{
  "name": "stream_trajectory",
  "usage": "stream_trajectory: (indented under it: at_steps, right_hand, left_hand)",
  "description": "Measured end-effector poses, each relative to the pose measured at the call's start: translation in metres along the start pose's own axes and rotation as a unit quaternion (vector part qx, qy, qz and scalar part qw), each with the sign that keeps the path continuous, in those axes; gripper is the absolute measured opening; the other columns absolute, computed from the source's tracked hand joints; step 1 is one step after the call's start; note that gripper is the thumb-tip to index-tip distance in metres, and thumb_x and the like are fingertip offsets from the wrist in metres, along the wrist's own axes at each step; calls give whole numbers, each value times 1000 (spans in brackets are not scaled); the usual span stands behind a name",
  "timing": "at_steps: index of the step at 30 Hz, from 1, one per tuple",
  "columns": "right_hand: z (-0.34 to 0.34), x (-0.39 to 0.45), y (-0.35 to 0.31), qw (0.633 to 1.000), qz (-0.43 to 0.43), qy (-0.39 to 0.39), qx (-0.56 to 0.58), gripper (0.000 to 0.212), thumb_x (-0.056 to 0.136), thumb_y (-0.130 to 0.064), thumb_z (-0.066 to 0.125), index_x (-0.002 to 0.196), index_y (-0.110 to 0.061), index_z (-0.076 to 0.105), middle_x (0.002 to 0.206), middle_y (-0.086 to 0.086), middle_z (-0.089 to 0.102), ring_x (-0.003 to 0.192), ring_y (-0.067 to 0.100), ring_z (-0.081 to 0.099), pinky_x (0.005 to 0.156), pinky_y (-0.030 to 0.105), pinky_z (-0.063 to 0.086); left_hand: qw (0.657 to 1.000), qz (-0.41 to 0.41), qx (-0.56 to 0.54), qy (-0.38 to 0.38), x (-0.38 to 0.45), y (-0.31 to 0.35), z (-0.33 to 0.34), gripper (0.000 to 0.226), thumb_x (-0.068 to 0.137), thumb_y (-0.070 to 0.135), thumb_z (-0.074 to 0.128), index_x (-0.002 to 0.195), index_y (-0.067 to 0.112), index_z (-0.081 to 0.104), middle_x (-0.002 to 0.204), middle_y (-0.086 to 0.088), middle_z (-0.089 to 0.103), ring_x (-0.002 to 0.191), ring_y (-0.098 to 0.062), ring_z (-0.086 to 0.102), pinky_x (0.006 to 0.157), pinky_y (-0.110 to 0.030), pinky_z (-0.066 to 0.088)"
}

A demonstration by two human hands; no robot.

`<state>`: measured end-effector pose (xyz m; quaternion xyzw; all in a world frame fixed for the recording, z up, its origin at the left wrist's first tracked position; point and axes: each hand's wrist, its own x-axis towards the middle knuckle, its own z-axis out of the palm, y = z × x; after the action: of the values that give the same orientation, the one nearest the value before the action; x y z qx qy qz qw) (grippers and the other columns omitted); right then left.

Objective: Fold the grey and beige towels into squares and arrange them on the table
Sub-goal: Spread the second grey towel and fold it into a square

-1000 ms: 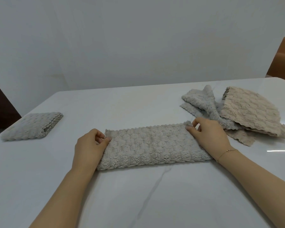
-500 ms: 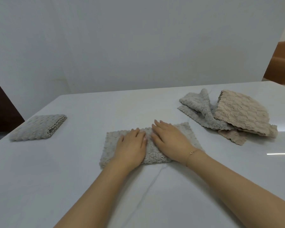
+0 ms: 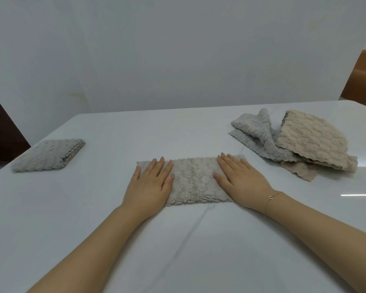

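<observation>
A grey textured towel (image 3: 193, 180), folded into a long strip, lies across the middle of the white table (image 3: 178, 250). My left hand (image 3: 150, 183) presses flat on its left end with straight fingers. My right hand (image 3: 240, 181) lies flat on its right end the same way. A folded grey square towel (image 3: 49, 155) sits at the table's far left. At the far right lies a loose pile: a crumpled grey towel (image 3: 260, 136) and a beige towel (image 3: 311, 140) draped over it.
A white wall stands behind the table. A brown piece of furniture (image 3: 361, 79) shows at the right edge, and a dark panel (image 3: 0, 132) at the left. The table's far edge runs just beyond the towels.
Both hands let go of the strip's ends, met flat at its middle, then slid apart outward to the two ends, smoothing the towel.
</observation>
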<state>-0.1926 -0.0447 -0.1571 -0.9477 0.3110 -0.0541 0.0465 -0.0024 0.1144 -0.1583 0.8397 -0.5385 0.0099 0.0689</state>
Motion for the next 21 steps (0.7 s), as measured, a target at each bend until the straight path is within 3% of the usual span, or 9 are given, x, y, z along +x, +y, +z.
stream_trajectory:
  at_steps: [5,10,13,16,21]
  right_hand:
    - [-6,-6,24,999,10,-30,32,71,94,-60,15,152,-21,4,160,-7,1,146,6,-3,120,31,-1]
    - [-7,-9,33,998,10,-27,60,68,95,-57,16,152,-22,5,160,-8,1,146,6,-2,119,29,-1]
    - [-8,-8,36,995,6,-18,101,62,98,-51,21,152,-22,12,159,-8,6,146,7,2,118,27,-1]
    - [-12,-13,40,985,-12,-11,169,54,100,-44,26,150,-24,21,158,-8,10,145,6,6,113,20,-4]
    - [-22,-22,52,957,-25,-9,287,46,98,-40,38,142,-26,39,150,-17,26,134,-6,20,107,10,8]
  left_hand:
    - [999,-42,-24,-18,-6,-29,-4,50,102,37,8,151,34,-2,159,10,-5,146,-8,-7,119,-41,-3]
    - [997,-63,-35,-30,-8,-38,-6,50,102,37,8,151,31,-1,160,8,-5,147,-9,-3,119,-41,-2]
    - [996,-67,-14,56,-12,-31,-7,51,102,41,15,150,26,21,160,5,9,147,-13,8,118,-44,4]
    - [981,32,1,192,-22,-3,-14,54,94,52,20,133,28,50,150,10,36,136,-12,34,114,-37,16]
    - [959,214,-42,180,-19,64,-12,38,88,52,42,109,29,64,120,14,60,110,-7,52,89,-26,37]
